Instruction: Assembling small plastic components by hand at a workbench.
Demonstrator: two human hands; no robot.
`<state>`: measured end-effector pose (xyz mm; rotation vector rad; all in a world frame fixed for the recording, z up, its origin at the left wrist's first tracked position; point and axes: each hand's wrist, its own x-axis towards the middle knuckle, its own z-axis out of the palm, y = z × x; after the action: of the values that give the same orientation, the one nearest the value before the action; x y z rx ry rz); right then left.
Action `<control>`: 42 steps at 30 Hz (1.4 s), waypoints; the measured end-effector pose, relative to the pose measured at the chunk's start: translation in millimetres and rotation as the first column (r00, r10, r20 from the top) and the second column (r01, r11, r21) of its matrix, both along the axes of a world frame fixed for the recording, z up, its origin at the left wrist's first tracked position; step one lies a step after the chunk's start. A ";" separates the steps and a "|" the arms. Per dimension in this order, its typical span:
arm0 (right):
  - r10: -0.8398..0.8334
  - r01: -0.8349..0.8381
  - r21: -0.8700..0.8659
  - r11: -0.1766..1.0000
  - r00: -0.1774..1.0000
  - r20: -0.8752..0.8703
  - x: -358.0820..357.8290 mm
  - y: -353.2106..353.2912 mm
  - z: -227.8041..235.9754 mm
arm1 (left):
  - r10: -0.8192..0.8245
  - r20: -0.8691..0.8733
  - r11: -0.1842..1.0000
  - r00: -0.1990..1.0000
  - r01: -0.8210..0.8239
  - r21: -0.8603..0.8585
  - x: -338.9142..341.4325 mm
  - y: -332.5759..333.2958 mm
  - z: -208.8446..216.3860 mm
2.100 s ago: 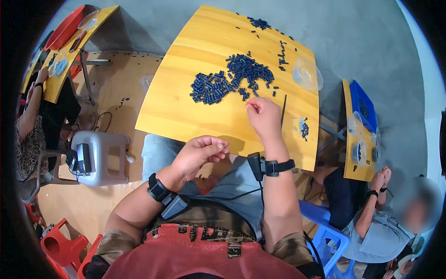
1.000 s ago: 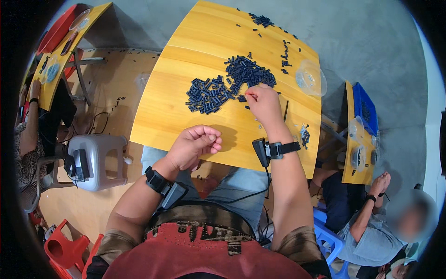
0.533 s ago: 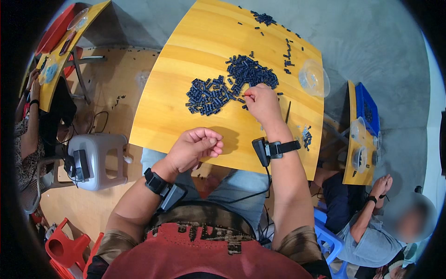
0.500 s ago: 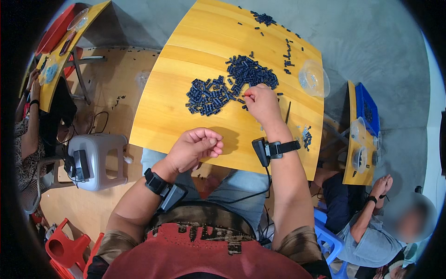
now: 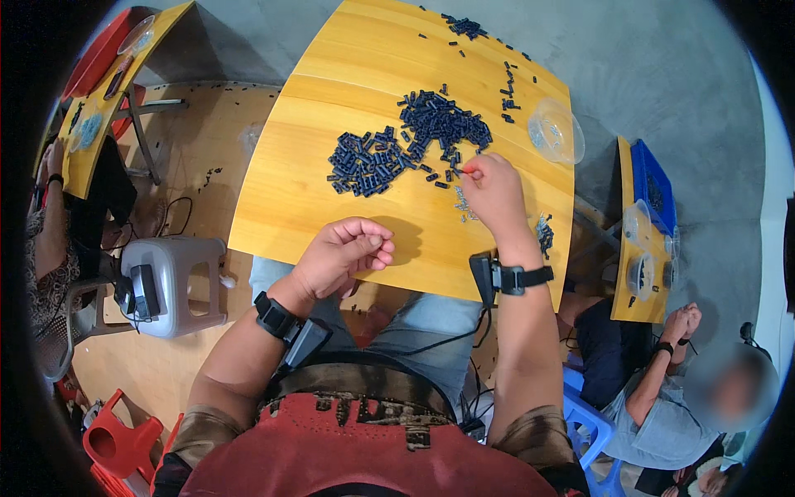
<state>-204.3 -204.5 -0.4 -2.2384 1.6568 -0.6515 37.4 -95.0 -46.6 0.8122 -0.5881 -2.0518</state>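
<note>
A heap of small dark blue plastic pieces (image 5: 406,141) lies in the middle of a yellow wooden table (image 5: 331,199). My right hand (image 5: 493,195) reaches over the table to the heap's right edge, thumb and forefinger pinched on a tiny piece. My left hand (image 5: 344,253) hovers over the near table edge with its fingers curled in; whether it holds anything is hidden. Both wrists carry black strapped devices. A small cluster of little pieces (image 5: 544,232) lies right of my right wrist.
A clear plastic bowl (image 5: 555,132) stands at the table's right side, with loose pieces scattered toward the far edge (image 5: 464,26). A grey stool (image 5: 170,282) carrying a black device is on my left. Other people sit at yellow tables to the left (image 5: 50,207) and lower right (image 5: 662,389).
My right hand has moved from the near right part of the table forward to the heap's edge and pinched a piece. My left hand has stayed near the table edge.
</note>
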 end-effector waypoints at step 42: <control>-0.067 0.067 0.000 0.998 0.994 0.081 -15.2 67.5 -12.1 | 0.051 0.025 0.997 0.998 -0.050 -0.051 -3.0 4.7 1.4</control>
<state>-219.5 -137.0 -12.5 -2.1361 1.6983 -0.7513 34.5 -90.3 -45.2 0.8178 -0.6249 -1.9755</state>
